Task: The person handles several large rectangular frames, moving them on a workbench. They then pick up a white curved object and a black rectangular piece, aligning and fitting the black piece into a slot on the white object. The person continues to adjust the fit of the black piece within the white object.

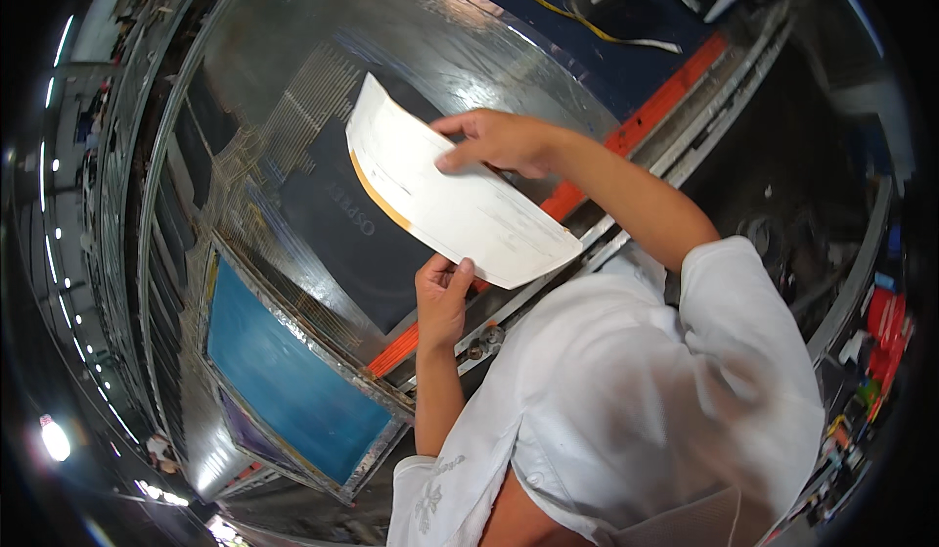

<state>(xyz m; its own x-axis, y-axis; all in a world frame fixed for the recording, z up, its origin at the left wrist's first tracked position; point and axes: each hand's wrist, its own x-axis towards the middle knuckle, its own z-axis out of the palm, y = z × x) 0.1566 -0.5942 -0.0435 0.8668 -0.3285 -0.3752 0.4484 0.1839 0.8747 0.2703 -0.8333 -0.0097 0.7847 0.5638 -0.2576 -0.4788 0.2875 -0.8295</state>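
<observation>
Shiny metal printing table (460, 48) fills the head view, a dark panel (342, 234) set in it and a blue-meshed screen frame (284, 381) at lower left; an orange strip (646, 116) runs along its edge; over it a person in a white shirt holds a white sheet (460, 205) with a yellow-edged underside; the left hand (442, 297) pinches the sheet's near edge from below; the right hand (499, 141) grips its far edge, fingers on top.
</observation>
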